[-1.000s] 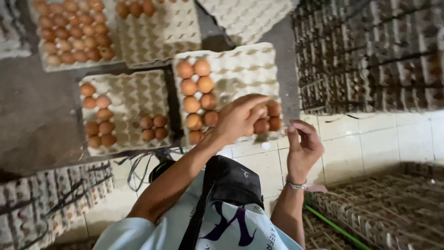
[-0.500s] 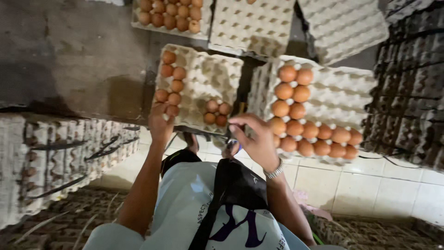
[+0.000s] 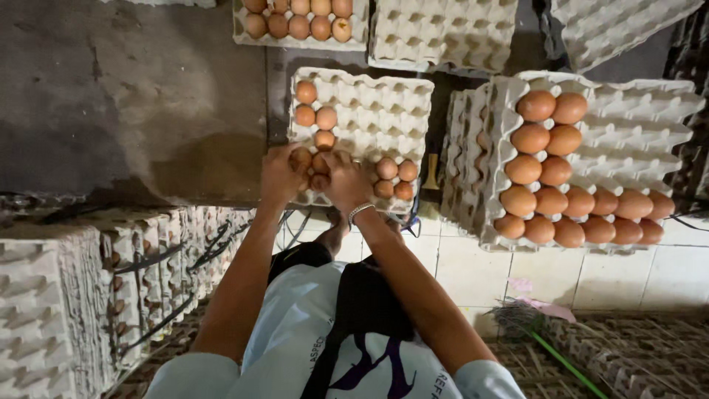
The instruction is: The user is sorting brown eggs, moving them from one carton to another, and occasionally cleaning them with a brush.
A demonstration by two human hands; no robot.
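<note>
Both arms reach straight out, left hand (image 3: 281, 174) and right hand (image 3: 346, 179) side by side over the near-left corner of the middle egg tray (image 3: 369, 111), fingers curled around brown eggs (image 3: 314, 168) there. Can't tell how many, the fingers cover them. Half a second ago the hands were apart.

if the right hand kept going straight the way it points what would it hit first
Probably the brown eggs right at its fingertips, in the near corner of the grey egg tray; the right hand already seems to touch them, though depth is unclear.
</note>
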